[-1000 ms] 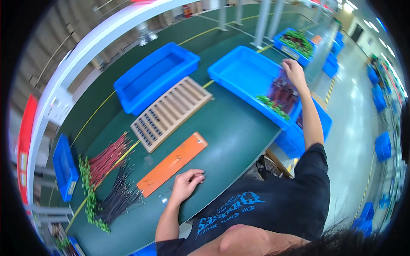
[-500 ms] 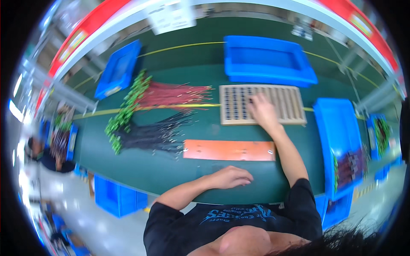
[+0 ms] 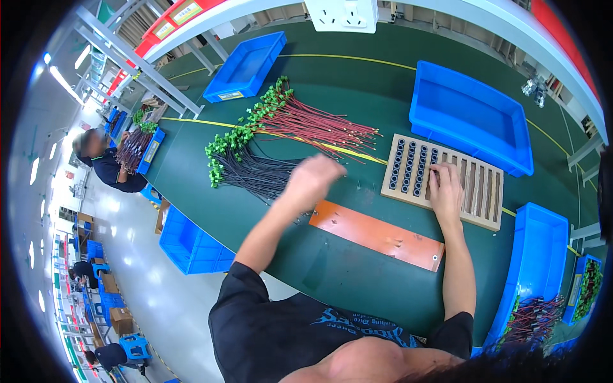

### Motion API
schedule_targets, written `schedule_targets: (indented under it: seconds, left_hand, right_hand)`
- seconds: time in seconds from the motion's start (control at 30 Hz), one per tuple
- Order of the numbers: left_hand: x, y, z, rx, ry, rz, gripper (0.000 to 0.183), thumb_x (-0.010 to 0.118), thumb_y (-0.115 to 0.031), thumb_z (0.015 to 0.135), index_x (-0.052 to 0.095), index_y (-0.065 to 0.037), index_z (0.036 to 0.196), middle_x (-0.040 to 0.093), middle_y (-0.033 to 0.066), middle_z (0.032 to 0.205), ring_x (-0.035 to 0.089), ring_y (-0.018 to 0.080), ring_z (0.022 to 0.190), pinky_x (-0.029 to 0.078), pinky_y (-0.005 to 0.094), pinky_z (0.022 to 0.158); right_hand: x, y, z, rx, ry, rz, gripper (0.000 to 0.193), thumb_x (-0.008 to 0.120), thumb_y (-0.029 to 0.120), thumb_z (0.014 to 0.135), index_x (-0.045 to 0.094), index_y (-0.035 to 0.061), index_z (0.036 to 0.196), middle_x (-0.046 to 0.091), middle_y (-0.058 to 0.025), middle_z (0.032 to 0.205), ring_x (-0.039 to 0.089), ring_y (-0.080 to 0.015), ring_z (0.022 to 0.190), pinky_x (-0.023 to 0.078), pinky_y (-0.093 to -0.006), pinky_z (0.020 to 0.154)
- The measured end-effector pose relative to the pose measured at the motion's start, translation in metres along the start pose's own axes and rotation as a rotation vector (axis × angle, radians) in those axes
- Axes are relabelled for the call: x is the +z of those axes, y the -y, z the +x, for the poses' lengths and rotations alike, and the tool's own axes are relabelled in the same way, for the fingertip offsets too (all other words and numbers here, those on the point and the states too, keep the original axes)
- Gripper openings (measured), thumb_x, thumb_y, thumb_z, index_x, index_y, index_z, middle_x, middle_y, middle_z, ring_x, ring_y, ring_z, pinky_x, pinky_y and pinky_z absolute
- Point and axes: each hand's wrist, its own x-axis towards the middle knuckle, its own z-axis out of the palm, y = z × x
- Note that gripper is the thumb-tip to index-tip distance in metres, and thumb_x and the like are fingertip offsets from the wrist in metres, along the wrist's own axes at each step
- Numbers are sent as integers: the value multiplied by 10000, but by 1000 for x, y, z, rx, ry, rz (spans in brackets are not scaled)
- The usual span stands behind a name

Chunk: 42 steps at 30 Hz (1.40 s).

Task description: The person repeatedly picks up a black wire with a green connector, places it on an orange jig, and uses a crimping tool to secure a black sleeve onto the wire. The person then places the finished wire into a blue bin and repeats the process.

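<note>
My right hand (image 3: 448, 190) rests over the light wooden rack (image 3: 391, 185), its thumb and fingers brought together at a slot beside the small black ring-shaped parts (image 3: 422, 167). What lies between those fingertips is hidden. Several slots on the left side of the rack hold such black parts in rows. My left hand (image 3: 313, 180), smeared by motion, is above the bundle of black wires (image 3: 258, 175) and the orange strip (image 3: 377, 233); its fingers are unclear. Behind the black wires lie red wires (image 3: 319, 124). Both bundles have green connectors (image 3: 246, 131) at their left ends.
Blue bins stand around the green table: a shallow bin (image 3: 472, 118) behind the rack, a smaller bin (image 3: 246, 67) at back left, and a long bin (image 3: 539, 255) at right holding wires. A seated person (image 3: 108, 163) works at far left. A white socket (image 3: 345, 14) hangs overhead.
My left hand has risen from the table's near side to the black wires. My right hand stays at the rack with fingers closed together. The whole view has turned.
</note>
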Motion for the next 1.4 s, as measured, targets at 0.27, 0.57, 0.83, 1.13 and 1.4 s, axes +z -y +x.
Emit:
schedule_targets:
  seconds: [0.27, 0.57, 0.83, 1.13, 1.4]
  left_hand:
    - [6, 136, -2, -46, 234, 359, 351, 682, -28, 844, 726, -105, 1184, 701, 66, 1184, 642, 320, 1122, 532, 463, 958]
    - [-21, 132, -7, -206, 108, 72, 134, 655, -73, 983, 718, -33, 1094, 674, 158, 993, 694, 398, 889, 572, 478, 784]
    - [-67, 149, -19, -475, -201, -402, 165, 656, 5, 1010, 755, 42, 1137, 725, 109, 1011, 733, 169, 819, 609, 322, 760]
    - [-83, 130, -42, -117, 412, 22, 208, 764, -131, 872, 794, -54, 1062, 693, 144, 939, 698, 353, 897, 570, 463, 811]
    - [-60, 137, -62, -173, 266, 108, 128, 716, -79, 920, 725, -56, 1045, 686, 131, 984, 703, 350, 899, 572, 451, 785]
  right_hand:
    - [1, 0, 3, -52, -18, 13, 113, 699, 121, 970, 688, 120, 1082, 633, -83, 1110, 706, -346, 897, 571, -496, 689]
    - [4, -3, 1, -61, -23, 20, 173, 675, 125, 1001, 702, 77, 1164, 631, -113, 1117, 705, -369, 897, 575, -501, 707]
    - [9, -7, 2, 0, -65, 129, 130, 640, 112, 1035, 678, 24, 1124, 647, -180, 1101, 684, -404, 979, 557, -498, 812]
    - [6, -1, 3, -41, -15, 114, 109, 641, 107, 1033, 668, 21, 1094, 705, -171, 1066, 698, -407, 961, 559, -499, 810]
    - [7, -2, 3, -66, -18, 97, 105, 648, 101, 1026, 674, 14, 1079, 703, -174, 1054, 695, -405, 946, 556, -499, 796]
